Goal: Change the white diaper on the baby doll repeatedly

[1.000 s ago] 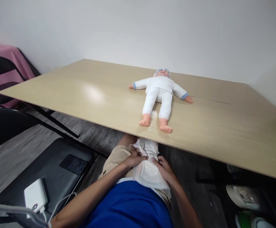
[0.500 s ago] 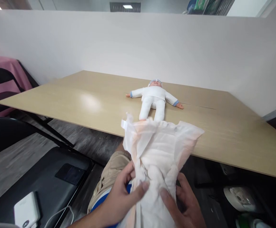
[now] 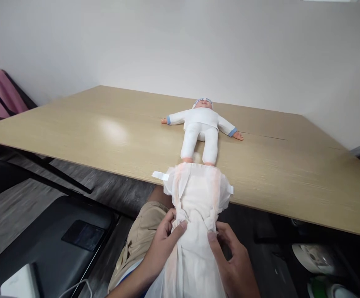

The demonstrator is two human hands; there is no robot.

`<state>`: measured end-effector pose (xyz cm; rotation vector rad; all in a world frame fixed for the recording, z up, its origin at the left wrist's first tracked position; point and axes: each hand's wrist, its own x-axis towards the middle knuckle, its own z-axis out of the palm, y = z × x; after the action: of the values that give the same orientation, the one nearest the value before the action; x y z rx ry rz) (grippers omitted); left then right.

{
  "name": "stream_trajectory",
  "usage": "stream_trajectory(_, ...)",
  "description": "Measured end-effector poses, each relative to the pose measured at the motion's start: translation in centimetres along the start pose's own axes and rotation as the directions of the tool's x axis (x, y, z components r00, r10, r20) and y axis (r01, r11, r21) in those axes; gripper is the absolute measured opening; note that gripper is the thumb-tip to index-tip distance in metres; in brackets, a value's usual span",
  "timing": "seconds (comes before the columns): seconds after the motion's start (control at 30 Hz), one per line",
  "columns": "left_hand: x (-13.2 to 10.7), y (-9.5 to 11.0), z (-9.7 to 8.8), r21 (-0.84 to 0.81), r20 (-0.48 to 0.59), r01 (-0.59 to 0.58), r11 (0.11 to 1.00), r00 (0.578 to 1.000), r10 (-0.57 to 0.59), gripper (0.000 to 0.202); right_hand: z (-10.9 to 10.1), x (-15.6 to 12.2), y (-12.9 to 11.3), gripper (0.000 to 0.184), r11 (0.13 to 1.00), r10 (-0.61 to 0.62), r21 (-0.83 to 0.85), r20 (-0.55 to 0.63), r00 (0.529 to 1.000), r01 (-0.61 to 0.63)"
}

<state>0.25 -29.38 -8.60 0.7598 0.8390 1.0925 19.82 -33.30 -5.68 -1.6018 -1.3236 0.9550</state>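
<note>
An unfolded white diaper with pale orange side strips stretches from my lap up to the table's front edge. Its far end overlaps that edge, and white fastening tabs stick out on both sides. My left hand pinches the left edge between thumb and fingers. On the opposite edge, my right hand grips it the same way. Beyond the diaper a baby doll in white clothes with blue cuffs lies on its back, arms spread and feet toward me. The diaper's near end runs out of the picture.
The doll lies on a light wooden table against a pale wall. To the left, a black chair seat carries a dark phone and a white power bank with a cable. Pink cloth hangs at far left.
The diaper's far end has come down flatter and its side tabs now stick out. Both hands still hold its edges. The camera view has tilted down.
</note>
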Motion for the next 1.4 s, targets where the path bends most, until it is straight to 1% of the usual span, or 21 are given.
stream_trajectory(0.03,-0.1,-0.2,-0.1,-0.008,0.007,0.008,1.0,1.0,-0.008,0.04,-0.2,0.0,0.2,0.041,0.994,-0.074,-0.083,-0.089,0.993,0.067)
stream_trajectory(0.07,-0.3,-0.3,-0.1,-0.011,0.012,0.014,1.0,1.0,-0.013,0.04,-0.4,0.1,0.3,0.039,0.978,-0.158,-0.163,-0.179,0.971,0.129)
stream_trajectory(0.13,-0.5,-0.2,-0.2,-0.005,0.017,0.016,1.0,1.0,-0.016,0.039,-0.9,0.9,0.3,0.038,0.933,-0.306,-0.286,-0.307,0.901,0.219)
stream_trajectory(0.17,-0.6,-0.1,-0.2,0.003,0.018,0.018,1.0,1.0,-0.018,0.039,-1.2,1.6,0.2,0.038,0.91,-0.36,-0.331,-0.335,0.871,0.249)
stream_trajectory(0.23,-0.7,0.3,-0.3,0.017,0.012,0.023,1.0,1.0,-0.023,0.038,-2.1,3.5,0.2,0.036,0.853,-0.46,-0.427,-0.347,0.817,0.299)
stream_trajectory(0.27,-0.8,0.5,-0.4,0.022,0.004,0.028,0.999,1.0,-0.028,0.039,-2.7,4.8,0.3,0.034,0.811,-0.515,-0.489,-0.339,0.787,0.32)
stream_trajectory(0.33,-0.7,0.9,-0.6,0.035,-0.018,0.044,0.998,0.999,-0.043,0.043,-4.1,7.3,0.8,0.032,0.7,-0.617,-0.622,-0.279,0.736,0.351)
stream_trajectory(0.37,-0.7,1.0,-0.7,0.047,-0.029,0.052,0.998,0.998,-0.05,0.046,-4.7,8.5,1.1,0.032,0.654,-0.641,-0.663,-0.23,0.732,0.364)
stream_trajectory(0.4,-0.6,1.2,-0.9,0.064,-0.04,0.058,0.996,0.998,-0.056,0.048,-5.3,9.6,1.5,0.033,0.624,-0.649,-0.681,-0.179,0.74,0.383)
stream_trajectory(0.47,-0.4,1.4,-1.2,0.105,-0.057,0.071,0.992,0.996,-0.065,0.052,-6.2,11.1,2.1,0.035,0.612,-0.626,-0.67,-0.087,0.775,0.419)
stream_trajectory(0.53,-0.3,1.6,-1.5,0.138,-0.069,0.092,0.986,0.994,-0.083,0.056,-6.7,11.6,2.3,0.034,0.645,-0.585,-0.623,-0.03,0.811,0.442)
stream_trajectory(0.57,-0.2,1.7,-1.6,0.148,-0.074,0.104,0.983,0.993,-0.094,0.058,-6.9,11.6,2.1,0.032,0.67,-0.565,-0.595,-0.021,0.825,0.444)
stream_trajectory(0.67,-0.2,2.0,-1.6,0.165,-0.092,0.128,0.978,0.989,-0.114,0.058,-7.0,10.8,1.0,0.023,0.754,-0.516,-0.496,-0.043,0.855,0.43)
stream_trajectory(0.8,-0.3,2.1,-1.3,0.171,-0.117,0.137,0.976,0.986,-0.118,0.056,-6.8,9.7,-0.5,0.024,0.861,-0.416,-0.348,-0.066,0.907,0.37)
stream_trajectory(0.9,-0.4,1.9,-1.2,0.152,-0.11,0.115,0.982,0.989,-0.098,0.054,-6.4,9.1,-0.9,0.03,0.947,-0.297,-0.161,-0.105,0.949,0.278)
stream_trajectory(0.97,-0.4,1.9,-1.2,0.136,-0.103,0.091,0.987,0.992,-0.077,0.052,-6.1,9.1,-1.0,0.038,0.975,-0.222,0.001,-0.108,0.969,0.223)
stream_trajectory(1.03,-0.4,1.9,-1.3,0.124,-0.103,0.075,0.989,0.993,-0.062,0.051,-5.9,9.2,-1.3,0.047,0.976,-0.166,0.129,-0.101,0.981,0.178)
stream_trajectory(1.1,-0.4,1.9,-1.3,0.116,-0.11,0.066,0.991,0.992,-0.053,0.051,-6.0,9.5,-1.7,0.056,0.971,-0.117,0.197,-0.105,0.988,0.136)
stream_trajectory(1.17,-0.4,2.0,-1.4,0.111,-0.119,0.065,0.992,0.992,-0.052,0.051,-6.3,9.8,-2.0,0.062,0.969,-0.082,0.226,-0.104,0.991,0.104)
stream_trajectory(1.3,-0.4,2.1,-1.4,0.104,-0.136,0.082,0.991,0.988,-0.068,0.054,-7.0,10.0,-2.3,0.068,0.965,-0.027,0.261,-0.042,0.999,0.037)
stream_trajectory(1.4,-0.6,2.0,-1.4,0.095,-0.141,0.078,0.992,0.988,-0.065,0.055,-7.3,9.9,-2.1,0.069,0.97,0.03,0.241,-0.008,1.0,-0.027)
